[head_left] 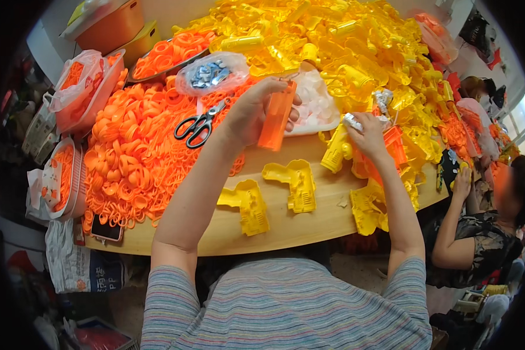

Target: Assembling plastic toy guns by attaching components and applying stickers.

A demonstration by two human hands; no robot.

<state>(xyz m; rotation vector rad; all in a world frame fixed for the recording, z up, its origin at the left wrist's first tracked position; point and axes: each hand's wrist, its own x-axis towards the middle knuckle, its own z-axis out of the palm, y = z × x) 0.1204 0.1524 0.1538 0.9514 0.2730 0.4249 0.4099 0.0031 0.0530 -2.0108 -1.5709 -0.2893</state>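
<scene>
Two hands busy: left hand (256, 111) grips orange block (277, 116) mid-frame; right hand (368, 131) pinches small white piece (352, 121). Risk: piece could slip into yellow pile (344, 46); grip looks thin.

Round wooden table (286, 230), pale top, and it's absolutely buried. Left side is a big heap of orange rings (131, 151) with black-handled scissors (199, 125) lying on top of it. Far side is a mountain of yellow parts (332, 41). On the bare wood near the front edge sit two yellow gun-shaped shells (248, 205) (297, 184) side by side, another yellow shell (367, 210) to their right at the rim. A phone (106, 230) lies at the left front edge, just beside the rings.
</scene>
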